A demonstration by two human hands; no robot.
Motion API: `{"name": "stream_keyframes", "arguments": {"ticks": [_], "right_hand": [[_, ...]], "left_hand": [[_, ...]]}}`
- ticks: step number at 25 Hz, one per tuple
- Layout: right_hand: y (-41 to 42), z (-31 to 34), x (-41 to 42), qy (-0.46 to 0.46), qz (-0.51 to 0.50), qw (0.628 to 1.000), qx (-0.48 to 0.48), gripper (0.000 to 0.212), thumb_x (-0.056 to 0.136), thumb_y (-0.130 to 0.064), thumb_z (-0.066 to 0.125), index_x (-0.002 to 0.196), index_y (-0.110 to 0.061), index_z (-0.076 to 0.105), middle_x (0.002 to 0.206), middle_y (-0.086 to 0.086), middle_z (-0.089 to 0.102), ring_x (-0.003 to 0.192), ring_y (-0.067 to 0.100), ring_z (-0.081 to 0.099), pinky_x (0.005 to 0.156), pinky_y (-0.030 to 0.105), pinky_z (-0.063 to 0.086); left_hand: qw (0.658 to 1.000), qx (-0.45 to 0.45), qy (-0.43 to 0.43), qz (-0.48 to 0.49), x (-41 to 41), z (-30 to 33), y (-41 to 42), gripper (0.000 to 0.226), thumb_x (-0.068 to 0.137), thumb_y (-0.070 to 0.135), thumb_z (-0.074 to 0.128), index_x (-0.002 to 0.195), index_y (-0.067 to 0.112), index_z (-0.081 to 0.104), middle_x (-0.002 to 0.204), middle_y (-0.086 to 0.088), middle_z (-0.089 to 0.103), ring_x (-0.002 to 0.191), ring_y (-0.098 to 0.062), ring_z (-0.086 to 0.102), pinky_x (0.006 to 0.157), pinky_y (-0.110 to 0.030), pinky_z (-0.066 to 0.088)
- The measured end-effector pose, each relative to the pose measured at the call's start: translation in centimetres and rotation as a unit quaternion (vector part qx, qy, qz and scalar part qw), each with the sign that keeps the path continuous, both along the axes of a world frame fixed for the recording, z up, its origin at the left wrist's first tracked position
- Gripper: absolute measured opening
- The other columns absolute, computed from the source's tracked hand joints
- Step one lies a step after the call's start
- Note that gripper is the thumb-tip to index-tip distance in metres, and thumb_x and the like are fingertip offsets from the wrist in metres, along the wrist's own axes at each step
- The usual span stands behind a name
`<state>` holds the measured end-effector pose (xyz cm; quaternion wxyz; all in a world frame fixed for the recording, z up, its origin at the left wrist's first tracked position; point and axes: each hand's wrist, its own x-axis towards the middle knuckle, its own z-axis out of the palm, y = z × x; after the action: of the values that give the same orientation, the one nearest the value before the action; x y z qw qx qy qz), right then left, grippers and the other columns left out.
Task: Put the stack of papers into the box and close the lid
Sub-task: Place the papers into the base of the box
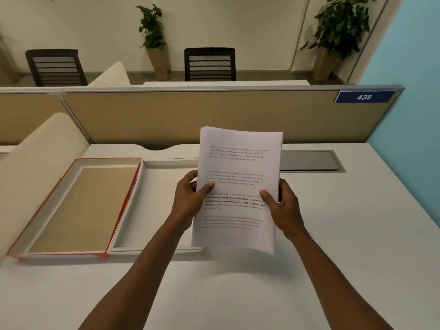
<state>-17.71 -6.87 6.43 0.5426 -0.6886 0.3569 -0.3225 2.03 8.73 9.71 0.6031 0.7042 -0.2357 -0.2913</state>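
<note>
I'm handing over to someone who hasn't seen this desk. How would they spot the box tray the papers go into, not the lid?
On the white desk, left of the stack of papers held in the left hand and right hand, an open box lies flat in two halves. The box tray is the right half, partly behind the papers. It is plain white inside, while the lid has red edges and a brown lining.

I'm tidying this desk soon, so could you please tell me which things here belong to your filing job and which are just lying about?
Belonging to the job:
stack of printed white papers, held by left hand and right hand
shallow white box
open red-edged lid

Just lying about:
two black mesh chairs
potted plants
blue 438 sign
</note>
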Motion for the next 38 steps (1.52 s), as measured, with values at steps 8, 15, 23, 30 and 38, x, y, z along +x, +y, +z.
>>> {"name": "stream_keyframes", "arguments": {"ticks": [8, 15, 23, 30, 38], "right_hand": [[3.9, 0.0, 10.0, -0.031, 0.042, 0.979, 0.199, 0.036, 0.092, -0.018, 0.070, 0.126, -0.015, 0.060, 0.122, 0.008, 0.071, 0.103, 0.029, 0.071, 0.092, 0.053, 0.058], [8.4, -1.7, 20.4, 0.111, 0.017, 0.968, 0.224, 0.040, 0.095, -0.035, 0.062, 0.129, -0.013, 0.058, 0.123, 0.007, 0.067, 0.104, 0.028, 0.068, 0.091, 0.042, 0.057], [10.6, -5.6, 24.7, 0.264, -0.030, 0.943, 0.201, 0.020, 0.098, -0.022, 0.052, 0.114, -0.009, 0.054, 0.116, 0.011, 0.067, 0.081, 0.019, 0.064, 0.066, 0.029, 0.054], [11.1, -6.0, 25.5, 0.308, -0.035, 0.948, 0.073, 0.031, 0.096, -0.017, 0.057, 0.126, -0.007, 0.053, 0.125, 0.012, 0.065, 0.093, 0.022, 0.064, 0.070, 0.031, 0.055], [12.5, -6.7, 24.5, 0.364, 0.032, 0.930, -0.046, 0.079, 0.092, -0.017, 0.066, 0.155, -0.008, 0.019, 0.153, 0.016, 0.042, 0.134, 0.033, 0.050, 0.105, 0.043, 0.050]], "left_hand": [[0.987, 0.037, 0.113, -0.104, 9.2, 1.6, 7.8, 0.026, 0.096, 0.025, 0.062, 0.121, 0.030, 0.067, 0.119, -0.003, 0.076, 0.104, -0.032, 0.075, 0.083, -0.054, 0.062], [0.984, 0.179, 0.024, 0.006, 16.1, -3.1, 9.2, 0.029, 0.100, 0.005, 0.051, 0.128, 0.008, 0.057, 0.127, -0.016, 0.068, 0.105, -0.035, 0.071, 0.097, -0.058, 0.056], [0.977, 0.214, -0.006, -0.021, 19.1, -9.0, 9.7, 0.035, 0.101, 0.012, 0.050, 0.136, 0.011, 0.053, 0.134, -0.013, 0.065, 0.109, -0.032, 0.068, 0.093, -0.044, 0.058], [0.956, 0.270, -0.114, -0.007, 18.2, -10.1, 8.8, 0.051, 0.102, 0.012, 0.048, 0.151, 0.009, 0.034, 0.148, -0.014, 0.052, 0.133, -0.037, 0.054, 0.109, -0.044, 0.047], [0.897, 0.360, -0.255, -0.045, 16.3, -12.0, 8.7, 0.082, 0.097, 0.011, 0.055, 0.161, 0.012, 0.004, 0.169, -0.017, 0.011, 0.153, -0.037, 0.025, 0.119, -0.045, 0.039]]}}
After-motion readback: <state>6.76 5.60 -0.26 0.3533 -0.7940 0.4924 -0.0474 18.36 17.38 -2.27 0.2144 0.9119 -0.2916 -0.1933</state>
